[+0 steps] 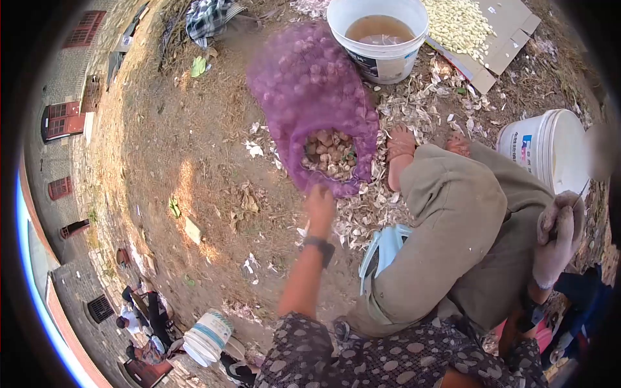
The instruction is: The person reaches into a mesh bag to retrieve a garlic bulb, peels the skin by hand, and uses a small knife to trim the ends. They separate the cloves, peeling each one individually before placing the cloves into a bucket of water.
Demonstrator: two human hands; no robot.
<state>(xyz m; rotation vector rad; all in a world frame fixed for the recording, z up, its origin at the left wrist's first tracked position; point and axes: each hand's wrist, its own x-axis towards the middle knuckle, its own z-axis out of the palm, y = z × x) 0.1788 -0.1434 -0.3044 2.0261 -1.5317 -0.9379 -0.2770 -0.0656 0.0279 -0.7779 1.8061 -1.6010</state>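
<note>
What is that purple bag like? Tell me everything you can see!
The purple mesh bag is a soft net sack lying on the dirt ground, mouth open toward the person. It bulges, and brownish garlic bulbs show inside the opening. Its top looks blurred. The left hand reaches its lower rim and seems to touch it. A white bucket stands just beyond it.

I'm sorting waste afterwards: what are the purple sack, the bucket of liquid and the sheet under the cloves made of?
The purple sack looks like plastic mesh: open weave, bulbs showing through. The bucket seems smooth white plastic, with a printed label. The sheet is likely brown cardboard, matte, flaps folded.
</note>
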